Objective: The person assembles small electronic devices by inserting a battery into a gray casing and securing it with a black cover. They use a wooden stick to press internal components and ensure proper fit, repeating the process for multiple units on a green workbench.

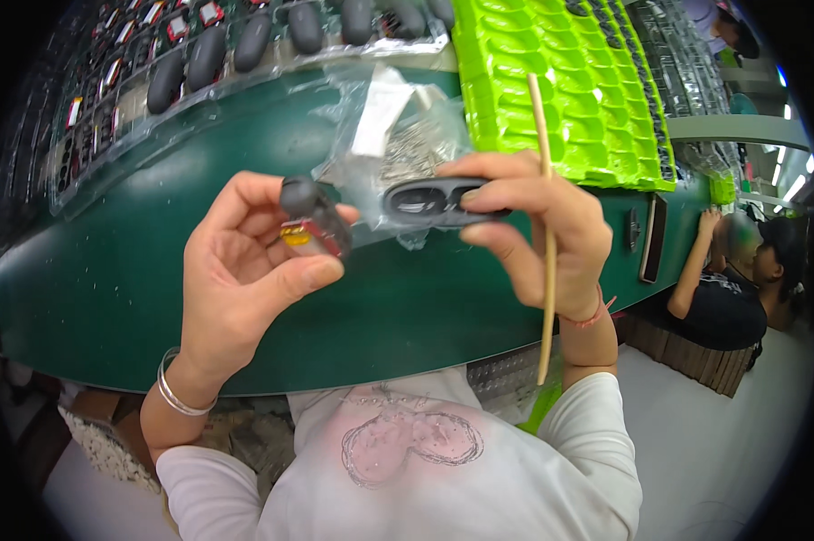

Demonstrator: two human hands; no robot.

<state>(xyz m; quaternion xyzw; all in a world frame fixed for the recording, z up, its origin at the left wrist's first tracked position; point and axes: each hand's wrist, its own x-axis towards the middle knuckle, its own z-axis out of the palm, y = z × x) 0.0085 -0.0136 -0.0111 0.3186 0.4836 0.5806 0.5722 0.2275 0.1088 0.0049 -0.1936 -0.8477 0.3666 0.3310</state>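
My left hand is closed on a small dark electronic part, which has a rounded black end, a red edge and a yellow patch. Beside it, my right hand grips a dark grey oval earbud case shell between thumb and fingers. Its hollow side faces up and shows dark recesses. A thin wooden stick is also held in the right hand, running upright across the fingers. The two parts are close together but apart. Just beyond them lies a clear plastic bag with many small metal pieces.
A bright green moulded tray stands at the far right of the green table. Clear trays with dark oval shells and small red-and-black parts fill the far left. A person in black sits farther right. A dark flat strip lies nearby.
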